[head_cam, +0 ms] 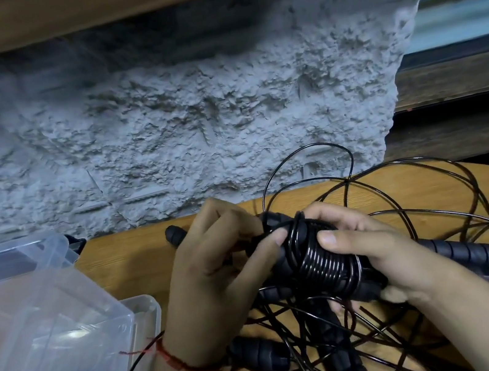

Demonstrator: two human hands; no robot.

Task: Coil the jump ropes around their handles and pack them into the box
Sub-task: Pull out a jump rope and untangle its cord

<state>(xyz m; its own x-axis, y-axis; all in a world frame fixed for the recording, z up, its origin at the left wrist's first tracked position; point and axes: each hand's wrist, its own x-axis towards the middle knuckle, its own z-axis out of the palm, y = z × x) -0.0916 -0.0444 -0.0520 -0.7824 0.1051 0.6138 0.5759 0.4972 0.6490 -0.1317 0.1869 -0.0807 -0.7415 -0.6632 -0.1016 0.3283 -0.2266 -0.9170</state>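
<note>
Over the wooden tabletop (139,261), just right of the clear plastic box (69,344), a person holds one jump rope partly wound. The coil (324,264) sits as tight black turns, side by side, around the handles (270,219). These look like a pair held together, though the turns cover most of them.

The left hand (216,274) curls its fingers round the upper end of the handles, and its thumb tip presses the edge of the coil, I'd say to stop the last turn slipping off. The right hand (381,256) wraps the lower end, thumb on top of the turns and fingers (391,294) underneath. That grip keeps the bundle lifted off the tabletop, which leaves room for rope to pass round it. Some loose rope (324,143) arcs up in a wide loop toward the rough grey wall (160,118), so the winding looks unfinished.

As for numbers, there is one box, with its lid (7,267) tipped up at the back, ready to take the bundles. I cannot tell what, if anything, lies inside. There is one coil. I can pick out at least four other handles (471,252): one behind the left hand, one beside the right, and two or so under the hands. They lie in a tangle too thick for me to count the ropes. One red thread (175,360) circles the left wrist.
</note>
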